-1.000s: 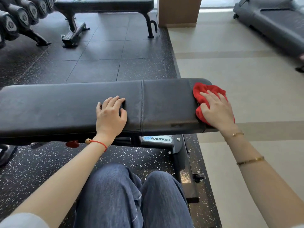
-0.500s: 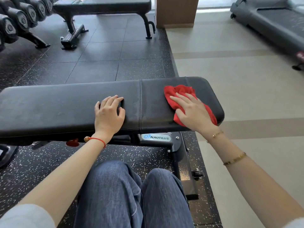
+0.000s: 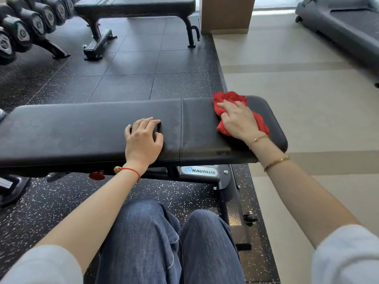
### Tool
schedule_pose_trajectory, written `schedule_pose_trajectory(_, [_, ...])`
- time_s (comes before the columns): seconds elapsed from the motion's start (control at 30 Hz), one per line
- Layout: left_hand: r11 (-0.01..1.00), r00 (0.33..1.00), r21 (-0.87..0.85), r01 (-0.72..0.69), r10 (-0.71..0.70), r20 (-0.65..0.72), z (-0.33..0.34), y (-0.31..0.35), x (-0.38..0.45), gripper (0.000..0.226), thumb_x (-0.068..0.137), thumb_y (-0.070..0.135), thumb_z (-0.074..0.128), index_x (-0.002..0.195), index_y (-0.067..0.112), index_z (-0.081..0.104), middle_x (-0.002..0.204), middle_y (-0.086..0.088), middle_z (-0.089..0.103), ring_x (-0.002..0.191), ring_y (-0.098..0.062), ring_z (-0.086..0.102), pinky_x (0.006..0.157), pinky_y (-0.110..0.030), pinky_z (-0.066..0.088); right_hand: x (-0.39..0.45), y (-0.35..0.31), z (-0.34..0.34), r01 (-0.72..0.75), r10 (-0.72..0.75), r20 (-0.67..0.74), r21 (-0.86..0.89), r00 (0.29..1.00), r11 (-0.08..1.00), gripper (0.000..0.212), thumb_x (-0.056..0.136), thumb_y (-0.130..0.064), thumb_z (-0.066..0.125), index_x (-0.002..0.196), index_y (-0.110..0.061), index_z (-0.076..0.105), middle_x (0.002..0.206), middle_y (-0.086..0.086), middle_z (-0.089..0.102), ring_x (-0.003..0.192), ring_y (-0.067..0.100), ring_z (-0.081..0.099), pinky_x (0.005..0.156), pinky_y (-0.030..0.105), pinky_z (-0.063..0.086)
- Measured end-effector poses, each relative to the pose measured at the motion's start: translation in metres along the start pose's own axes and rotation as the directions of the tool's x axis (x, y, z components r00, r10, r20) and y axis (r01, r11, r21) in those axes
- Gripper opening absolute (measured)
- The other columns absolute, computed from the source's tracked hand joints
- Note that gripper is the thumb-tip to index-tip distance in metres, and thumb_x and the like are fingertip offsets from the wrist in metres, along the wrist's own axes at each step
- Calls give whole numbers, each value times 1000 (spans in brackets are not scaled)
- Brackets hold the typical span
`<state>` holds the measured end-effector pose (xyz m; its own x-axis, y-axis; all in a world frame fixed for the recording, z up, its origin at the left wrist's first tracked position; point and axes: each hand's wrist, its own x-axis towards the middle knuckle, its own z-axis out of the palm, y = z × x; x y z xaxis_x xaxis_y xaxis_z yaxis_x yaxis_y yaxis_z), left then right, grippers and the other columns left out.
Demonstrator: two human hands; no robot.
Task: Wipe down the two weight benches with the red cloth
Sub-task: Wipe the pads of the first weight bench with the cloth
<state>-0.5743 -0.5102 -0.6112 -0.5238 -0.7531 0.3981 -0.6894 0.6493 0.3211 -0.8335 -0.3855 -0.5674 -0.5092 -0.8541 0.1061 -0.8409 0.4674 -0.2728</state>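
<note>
Your right hand (image 3: pixel 239 121) presses flat on the soft, light, crumpled red cloth (image 3: pixel 229 99) bunched beneath its fingers on the black padded weight bench (image 3: pixel 82 128); keep your palm centred, left hand (image 3: pixel 143 138) bracing open.

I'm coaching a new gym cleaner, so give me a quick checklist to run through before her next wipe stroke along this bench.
1. Red cloth under the right hand, flat on the pad: ok.
2. Left hand resting on the near bench to steady it: ok.
3. Path clear to the left: not ok, the left hand lies on the long pad in the way.
4. Short pad at the right end fully wiped: cannot tell.
5. Small dark marks at the near edge gone: not ok, they show.
6. Far bench done: cannot tell.
</note>
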Motion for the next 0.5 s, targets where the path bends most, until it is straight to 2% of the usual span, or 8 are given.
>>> schedule_pose_trajectory(0.1, [1000, 1000, -2, 8, -8, -1, 0, 2, 0, 37, 91, 25, 51, 127, 24, 60, 136, 2, 58, 131, -19, 46, 116, -51, 26, -51, -34, 11, 198, -198, 6, 10, 980, 980, 52, 90, -30, 32, 139, -25, 50, 151, -3, 43, 137, 23, 37, 116, 34, 20])
schedule_pose_trajectory(0.23, [1000, 1000, 4, 11, -11, 16, 1, 1, -2, 38, 93, 23, 50, 130, 22, 59, 140, 1, 56, 135, -21, 44, 117, -52, 23, -103, -48, 25, 266, -269, -40, -54, 962, 962, 53, 92, -39, 36, 145, -34, 39, 153, -13, 37, 141, 18, 29, 117, 40, 21])
schedule_pose_trajectory(0.37, [1000, 999, 9, -4, 3, 36, -1, 0, -2, 39, 95, 23, 49, 133, 21, 57, 144, 0, 54, 138, -22, 41, 119, -52, 22, -114, -5, 22, 162, -180, -174, -112, 968, 980, 51, 93, -42, 43, 143, -31, 43, 149, -10, 43, 138, 21, 36, 116, 41, 24])
schedule_pose_trajectory(0.5, [1000, 1000, 14, 14, -14, 23, 0, 3, -2, 39, 94, 21, 49, 133, 19, 57, 143, -2, 54, 138, -23, 41, 118, -53, 22, -113, 7, 22, -12, -10, -285, -74, 959, 997, 48, 92, -40, 42, 137, -27, 51, 143, -6, 51, 133, 24, 40, 116, 40, 24])
